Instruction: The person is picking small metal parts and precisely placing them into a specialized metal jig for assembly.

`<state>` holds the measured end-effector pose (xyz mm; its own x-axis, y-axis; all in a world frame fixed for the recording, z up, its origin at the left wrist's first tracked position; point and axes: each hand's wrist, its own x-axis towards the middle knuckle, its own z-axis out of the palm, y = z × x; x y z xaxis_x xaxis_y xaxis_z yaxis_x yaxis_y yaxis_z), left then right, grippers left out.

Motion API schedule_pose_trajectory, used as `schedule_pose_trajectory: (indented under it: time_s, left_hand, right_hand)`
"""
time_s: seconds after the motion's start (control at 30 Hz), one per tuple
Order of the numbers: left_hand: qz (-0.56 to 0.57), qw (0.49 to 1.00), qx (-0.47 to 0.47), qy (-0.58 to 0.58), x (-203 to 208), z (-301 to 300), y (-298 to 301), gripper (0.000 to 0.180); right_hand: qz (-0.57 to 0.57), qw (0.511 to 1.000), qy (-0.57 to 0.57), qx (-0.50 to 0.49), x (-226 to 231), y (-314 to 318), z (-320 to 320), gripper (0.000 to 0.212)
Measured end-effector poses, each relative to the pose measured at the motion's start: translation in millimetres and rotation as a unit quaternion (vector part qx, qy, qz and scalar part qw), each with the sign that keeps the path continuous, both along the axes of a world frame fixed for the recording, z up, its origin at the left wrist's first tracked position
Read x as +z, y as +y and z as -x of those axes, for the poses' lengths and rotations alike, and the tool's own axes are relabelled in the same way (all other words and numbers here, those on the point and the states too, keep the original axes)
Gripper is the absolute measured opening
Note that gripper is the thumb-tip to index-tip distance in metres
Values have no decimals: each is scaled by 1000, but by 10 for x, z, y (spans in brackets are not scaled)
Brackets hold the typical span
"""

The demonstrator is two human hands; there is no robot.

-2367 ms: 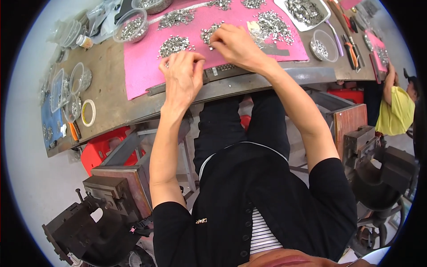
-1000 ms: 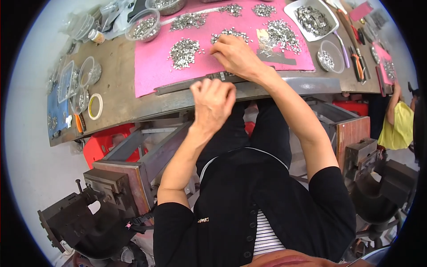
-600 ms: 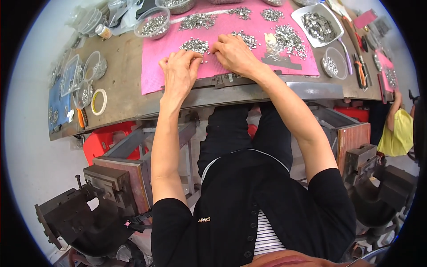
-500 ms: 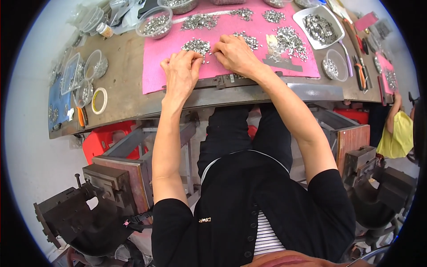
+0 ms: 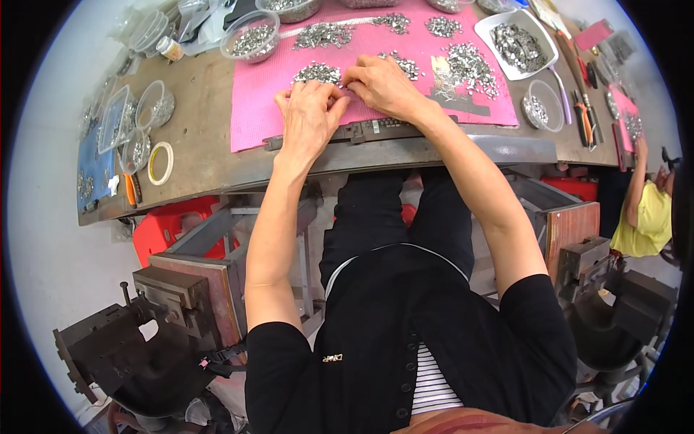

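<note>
My left hand is over the pink mat, its thumb and fingers drawn together in a pinch. Close beside it, my right hand is curled with its fingertips pointing down toward the left one's. Whatever sits between the fingertips is too small or hidden to make out. Just beyond the left hand lies a pile of small silvery metal pieces; another pile shows past the right hand. Nearer me, a dark metal bar fixture with a row of small slots runs along the table's front edge.
More metal pieces lie heaped at the mat's right. Around it stand a round clear tub, a white tray and a small clear cup. Pliers lie farther right; a tape roll lies left. Someone in yellow works at the right.
My left hand has shifted right and slightly nearer me, closing in on the right hand. More of the bar fixture's slotted row shows. The right hand has barely moved.
</note>
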<state>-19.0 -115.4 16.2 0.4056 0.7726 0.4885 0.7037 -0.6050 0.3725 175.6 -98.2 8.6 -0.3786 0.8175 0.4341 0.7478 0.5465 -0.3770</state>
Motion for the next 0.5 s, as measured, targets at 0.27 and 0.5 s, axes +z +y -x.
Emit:
schedule_pose_trajectory:
  time_s: [0.27,0.5]
  left_hand:
    - [20,1000,-13,6,18,89,18,10]
    - [36,999,-18,12,49,122,-20,9]
  right_hand:
    - [2,998,-67,13,62,21,42,13]
    - [-7,997,-71,32,56,14,28,12]
